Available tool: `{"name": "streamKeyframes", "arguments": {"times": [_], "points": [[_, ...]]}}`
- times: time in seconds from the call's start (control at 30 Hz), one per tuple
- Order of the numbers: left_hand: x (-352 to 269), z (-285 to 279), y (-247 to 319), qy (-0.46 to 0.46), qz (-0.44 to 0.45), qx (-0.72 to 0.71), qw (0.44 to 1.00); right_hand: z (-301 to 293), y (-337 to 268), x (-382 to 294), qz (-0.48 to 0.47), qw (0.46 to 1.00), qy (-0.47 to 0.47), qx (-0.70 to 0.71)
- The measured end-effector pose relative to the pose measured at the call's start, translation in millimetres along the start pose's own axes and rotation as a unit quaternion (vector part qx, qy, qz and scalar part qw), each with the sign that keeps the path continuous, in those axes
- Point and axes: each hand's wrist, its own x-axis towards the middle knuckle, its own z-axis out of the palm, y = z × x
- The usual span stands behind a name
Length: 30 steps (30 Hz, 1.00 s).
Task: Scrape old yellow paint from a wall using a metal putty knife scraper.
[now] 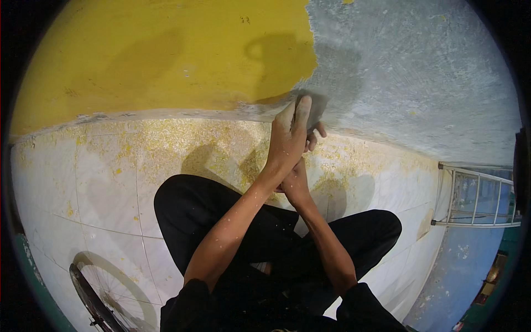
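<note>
My left hand [288, 135] grips a flat, dark grey rectangular scraping tool [317, 108], thumb laid along it. The tool is at the low part of the wall, by the ragged border between yellow paint [199, 58] and bare grey plaster [398, 74]. My right hand [295, 176] is beneath my left wrist, mostly hidden by it. Some fingertips show below the tool; I cannot tell which hand they belong to, or what my right hand holds. Pale flecks dot both forearms.
Yellow paint flakes [215, 137] cover the white tile floor [108, 195] along the wall's foot. My crossed legs [195, 211] in black trousers lie below my hands. A bicycle wheel [97, 296] stands at lower left. At right is a white metal frame [475, 195] near a blue surface [448, 265].
</note>
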Motion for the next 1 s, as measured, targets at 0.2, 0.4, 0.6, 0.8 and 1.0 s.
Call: {"name": "streamKeyframes", "arguments": {"times": [0.2,0.4,0.6,0.8,1.0], "points": [[-3,3,7,0.002,0.004,0.021,1.000,-1,2,-11,-0.002,1.000,0.017,0.009],[-4,5,27,-0.006,0.018,0.019,1.000,-1,-19,-9,0.001,0.998,-0.059,0.027],[-2,6,27,-0.010,0.018,-0.015,1.000,7,-25,-10,-0.023,1.000,0.004,0.000],[-4,2,7,-0.014,0.009,-0.008,1.000,-8,-3,-4,0.004,0.999,-0.035,0.011],[1,-1,7,-0.013,0.011,0.002,1.000,1,13,1,-0.027,0.999,-0.013,0.021]]}}
